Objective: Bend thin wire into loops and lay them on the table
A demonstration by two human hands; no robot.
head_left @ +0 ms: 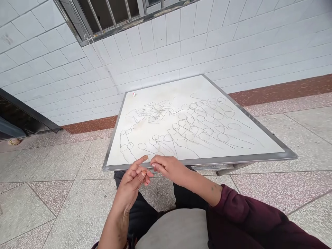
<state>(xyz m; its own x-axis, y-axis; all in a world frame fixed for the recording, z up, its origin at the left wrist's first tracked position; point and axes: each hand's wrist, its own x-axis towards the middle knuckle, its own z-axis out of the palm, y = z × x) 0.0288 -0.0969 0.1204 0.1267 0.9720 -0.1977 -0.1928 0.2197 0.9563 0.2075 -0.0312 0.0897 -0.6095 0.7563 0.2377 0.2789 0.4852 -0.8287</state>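
1. Right hand (pixel 168 167): fingers (pixel 155 165) pinched together on a thin wire (pixel 146 172), lower middle, just off the counter (pixel 197 160) edge.
2. Left hand (pixel 131 183): fingers (pixel 141 174) apart; hold on wire unclear.
3. Wire loops (pixel 186 129) lie across the counter.

thin strand (pixel 146 174) at fingers (pixel 157 166) blurred, tiny white object (pixel 134 94) unclear

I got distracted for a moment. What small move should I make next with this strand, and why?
Probably lay the thin strand on the white board beside the looped strands: your right hand seems to pinch it beside your left hand, just off the board's near edge, close to those loops.
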